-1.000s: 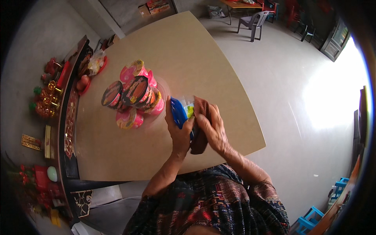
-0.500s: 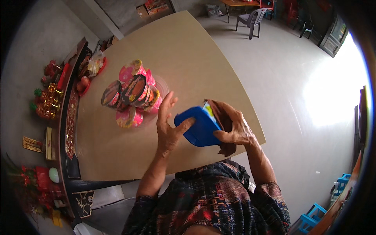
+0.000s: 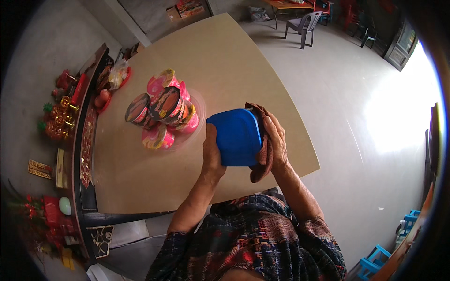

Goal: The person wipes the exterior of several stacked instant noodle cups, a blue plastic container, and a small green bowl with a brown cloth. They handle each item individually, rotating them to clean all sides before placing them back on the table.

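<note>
A rounded, square blue plastic container [image 3: 236,139] is held up over the near part of the table, its flat blue face toward me. My left hand [image 3: 213,153] is closed round its left side, thumb along the edge and other fingers hidden. On the other side, my right hand [image 3: 276,139] is closed on a brown cloth [image 3: 263,161], which it presses against the container's right side. The cloth hangs below the container's lower right corner. Beyond my left hand, several pink and black cups [image 3: 168,104] are stacked on a clear round tray [image 3: 200,105].
The beige table [image 3: 225,61] runs away from me. Along its left stands a dark carved ledge [image 3: 86,136] with red and gold ornaments. A red plate [image 3: 104,104] holds round fruit. A grey chair [image 3: 303,25] stands far off; blue stools [image 3: 375,262] are at lower right.
The container has turned so its blue face is more squarely toward me. My left hand's spread fingers have closed onto its side. My right hand and the cloth have shifted along its right side.
</note>
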`<state>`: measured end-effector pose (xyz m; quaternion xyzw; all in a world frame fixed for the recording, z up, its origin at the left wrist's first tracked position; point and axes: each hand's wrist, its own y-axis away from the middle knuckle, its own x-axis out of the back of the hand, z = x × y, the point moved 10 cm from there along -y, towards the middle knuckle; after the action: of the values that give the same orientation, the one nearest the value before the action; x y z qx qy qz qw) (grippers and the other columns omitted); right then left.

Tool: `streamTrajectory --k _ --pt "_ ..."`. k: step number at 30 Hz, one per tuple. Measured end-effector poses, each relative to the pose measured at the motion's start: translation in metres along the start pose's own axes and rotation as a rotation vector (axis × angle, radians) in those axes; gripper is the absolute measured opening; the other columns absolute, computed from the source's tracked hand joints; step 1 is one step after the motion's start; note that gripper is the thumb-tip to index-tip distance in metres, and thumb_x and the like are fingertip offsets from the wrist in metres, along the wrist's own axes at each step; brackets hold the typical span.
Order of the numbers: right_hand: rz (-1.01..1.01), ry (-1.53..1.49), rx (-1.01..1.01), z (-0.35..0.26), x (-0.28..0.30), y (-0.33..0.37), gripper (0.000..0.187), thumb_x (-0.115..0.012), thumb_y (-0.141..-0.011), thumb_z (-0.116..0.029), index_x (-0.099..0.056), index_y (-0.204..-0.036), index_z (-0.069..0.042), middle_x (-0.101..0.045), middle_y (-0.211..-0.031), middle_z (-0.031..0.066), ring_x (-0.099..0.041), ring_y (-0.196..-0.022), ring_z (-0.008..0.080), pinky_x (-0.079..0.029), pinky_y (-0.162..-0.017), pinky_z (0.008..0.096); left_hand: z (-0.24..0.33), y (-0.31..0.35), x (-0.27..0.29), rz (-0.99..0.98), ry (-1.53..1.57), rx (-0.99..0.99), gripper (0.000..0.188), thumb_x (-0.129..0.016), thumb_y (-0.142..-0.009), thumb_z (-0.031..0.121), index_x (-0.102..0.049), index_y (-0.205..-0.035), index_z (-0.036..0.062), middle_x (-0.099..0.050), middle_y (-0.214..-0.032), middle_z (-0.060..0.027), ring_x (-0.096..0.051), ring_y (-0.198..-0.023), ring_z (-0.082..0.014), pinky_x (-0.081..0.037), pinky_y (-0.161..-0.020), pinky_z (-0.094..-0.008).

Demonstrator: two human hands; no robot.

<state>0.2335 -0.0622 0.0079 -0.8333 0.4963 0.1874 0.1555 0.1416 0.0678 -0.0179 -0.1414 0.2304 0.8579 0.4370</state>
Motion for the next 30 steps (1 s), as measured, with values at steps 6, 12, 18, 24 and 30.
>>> streamTrajectory --k 6,12,18,24,30 --pt "-0.022 0.294 -0.122 0.027 0.009 0.021 0.056 -0.036 -0.096 -0.047 -0.055 -0.121 -0.001 -0.062 -0.104 0.0130 -0.057 -0.095 0.0193 -0.045 -0.087 0.0338 -0.010 0.004 -0.001 0.047 0.149 0.054 0.080 -0.040 -0.084 0.072 -0.038 -0.134 0.0101 -0.052 -0.124 -0.0118 -0.056 -0.109 -0.0265 -0.050 -0.091 -0.0427" --pt "-0.212 0.575 -0.144 0.037 0.011 0.057 0.037 -0.044 -0.097 -0.029 -0.055 -0.115 0.002 -0.062 -0.095 0.0158 -0.059 -0.084 0.0219 -0.047 -0.078 0.0350 -0.031 -0.013 0.021 0.118 0.298 0.096 0.078 -0.042 -0.087 0.067 -0.035 -0.135 0.0073 -0.049 -0.128 -0.0144 -0.054 -0.113 -0.0300 -0.050 -0.091 -0.0452" --pt "0.095 0.493 0.169 -0.053 0.023 0.041 0.030 -0.046 -0.095 -0.016 -0.055 -0.117 0.002 -0.062 -0.099 0.0117 -0.059 -0.092 0.0180 -0.046 -0.081 0.0297 -0.038 -0.012 0.006 -0.038 0.239 0.048 0.073 -0.044 -0.090 0.061 -0.035 -0.135 0.0038 -0.051 -0.125 -0.0157 -0.055 -0.113 -0.0283 -0.051 -0.091 -0.0433" --pt "-0.135 0.499 -0.002 -0.032 0.020 0.003 0.030 -0.048 -0.095 -0.023 -0.057 -0.109 0.001 -0.057 -0.089 0.0107 -0.056 -0.088 0.0184 -0.044 -0.081 0.0322 -0.028 0.000 -0.014 -0.068 0.131 0.001 0.071 -0.045 -0.088 0.063 -0.040 -0.132 0.0074 -0.055 -0.120 -0.0119 -0.059 -0.103 -0.0264 -0.052 -0.087 -0.0414" --pt "-0.353 0.789 -0.076 0.010 0.030 0.040 0.024 -0.053 -0.089 -0.020 -0.059 -0.099 0.002 -0.057 -0.084 0.0153 -0.058 -0.081 0.0248 -0.045 -0.072 0.0345 -0.020 -0.013 0.036 0.208 0.040 -0.119 0.069 -0.052 -0.087 0.059 -0.042 -0.128 0.0046 -0.055 -0.117 -0.0124 -0.059 -0.101 -0.0237 -0.052 -0.085 -0.0389"
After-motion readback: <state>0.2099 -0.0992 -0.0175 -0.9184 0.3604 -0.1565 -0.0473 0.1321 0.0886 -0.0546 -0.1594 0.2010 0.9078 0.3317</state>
